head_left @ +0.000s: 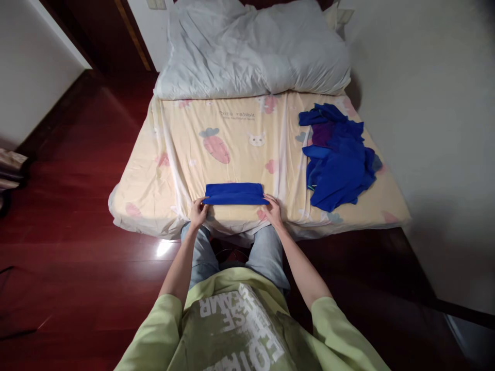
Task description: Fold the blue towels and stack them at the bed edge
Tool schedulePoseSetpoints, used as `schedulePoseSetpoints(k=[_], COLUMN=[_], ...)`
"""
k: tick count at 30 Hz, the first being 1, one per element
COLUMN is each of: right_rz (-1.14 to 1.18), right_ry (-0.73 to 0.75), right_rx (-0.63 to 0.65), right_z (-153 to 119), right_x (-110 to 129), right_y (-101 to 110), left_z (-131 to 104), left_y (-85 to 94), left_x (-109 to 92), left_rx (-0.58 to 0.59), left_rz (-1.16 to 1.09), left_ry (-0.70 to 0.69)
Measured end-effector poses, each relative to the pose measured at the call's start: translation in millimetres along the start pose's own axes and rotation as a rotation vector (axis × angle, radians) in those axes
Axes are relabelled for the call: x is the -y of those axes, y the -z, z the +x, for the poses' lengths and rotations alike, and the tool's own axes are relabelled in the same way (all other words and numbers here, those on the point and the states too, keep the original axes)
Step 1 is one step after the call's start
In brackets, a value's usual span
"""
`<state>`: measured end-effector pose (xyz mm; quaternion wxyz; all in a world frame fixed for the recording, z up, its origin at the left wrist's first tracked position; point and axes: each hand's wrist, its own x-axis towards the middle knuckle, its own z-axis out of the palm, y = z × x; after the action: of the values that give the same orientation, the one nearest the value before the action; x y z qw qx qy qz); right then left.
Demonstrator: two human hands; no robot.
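A blue cloth (pixel 234 191), folded into a narrow strip, lies near the front edge of the bed. My left hand (pixel 198 212) pinches its left front corner between thumb and fingers. At the opposite end, my right hand (pixel 273 210) grips the right front corner in the same way. The near edge of the strip looks slightly raised as a fold between both hands. To the right of my right hand sits a loose heap of blue cloths (pixel 340 159) with a purple patch in it.
The bed (pixel 135 180) has a cream sheet printed with carrots and rabbits. Across its far end lies a bulky grey-white quilt (pixel 255 51). A white wall (pixel 425 129) stands close on the right. Dark red floor (pixel 85 206) runs along the left, with striped items (pixel 11 167) at the edge.
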<state>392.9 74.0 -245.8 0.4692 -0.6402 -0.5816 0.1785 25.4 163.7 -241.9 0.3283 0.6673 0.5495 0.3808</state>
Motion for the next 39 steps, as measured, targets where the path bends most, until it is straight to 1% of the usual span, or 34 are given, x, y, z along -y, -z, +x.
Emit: schedulePoseSetpoints(k=[5,7,15,18,22,25,29,32,36,39], right_rz=[0.036,0.057,0.037,0.032,0.027,0.027,0.036,0.058,0.094,0.089], right_ry=[-0.204,-0.240,-0.289,-0.314,-0.316,-0.303,-0.286,-0.288,-0.291,-0.289], right_rx=[-0.032,-0.029,-0.070,-0.079,-0.083,-0.096,-0.102,-0.102,-0.114,-0.127], right_z=[-1,-1,6,8,10,9,7,6,5,5], right_x=[-2,-2,-1,-3,-6,-9,-13,-16,-19,-19], right_y=[0,-2,-16,-19,-23,-23,-24,-24,-25,-25], left_z=[1,1,4,13,28,34,33,31,29,26], left_y=[-3.1,-4.0,-8.9,-8.1,-4.4,-2.7,-0.1,1.9,4.1,7.0], left_x=[8,10,12,11,9,8,11,11,4,-3], left_rx=[-0.047,-0.055,-0.096,-0.113,-0.078,-0.064,-0.017,-0.021,-0.055,-0.041], left_rz=[-0.016,0.002,0.044,0.050,0.086,0.103,0.166,0.192,0.201,0.255], left_ry=[0.101,0.111,0.119,0.095,0.030,-0.003,0.006,0.025,0.002,-0.030])
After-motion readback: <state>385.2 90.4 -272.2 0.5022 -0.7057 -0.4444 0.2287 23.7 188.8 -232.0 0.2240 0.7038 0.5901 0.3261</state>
